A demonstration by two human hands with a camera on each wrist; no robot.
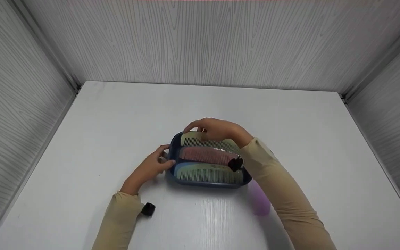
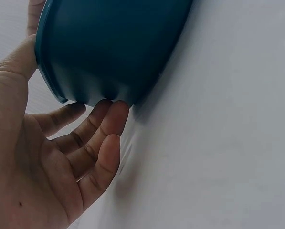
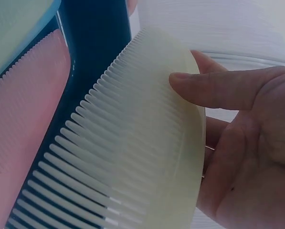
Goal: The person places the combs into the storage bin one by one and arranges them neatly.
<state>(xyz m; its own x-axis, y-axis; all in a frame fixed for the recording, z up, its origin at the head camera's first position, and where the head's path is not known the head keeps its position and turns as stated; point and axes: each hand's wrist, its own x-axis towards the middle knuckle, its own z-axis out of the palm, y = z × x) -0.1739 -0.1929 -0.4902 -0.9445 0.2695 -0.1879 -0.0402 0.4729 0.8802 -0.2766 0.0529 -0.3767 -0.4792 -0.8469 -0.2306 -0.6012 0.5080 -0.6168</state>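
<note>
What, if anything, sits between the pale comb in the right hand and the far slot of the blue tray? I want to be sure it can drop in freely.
Nothing visible blocks it. The right hand holds the pale comb at the far side of the blue tray; the pink comb lies beside it, in the tray's middle.

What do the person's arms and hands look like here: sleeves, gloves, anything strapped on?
Both arms wear long, close-fitting tan sleeves that end at the wrists. The left hand and right hand are bare: no gloves, and no rings show. A small black device sits at each wrist, left and right.
</note>
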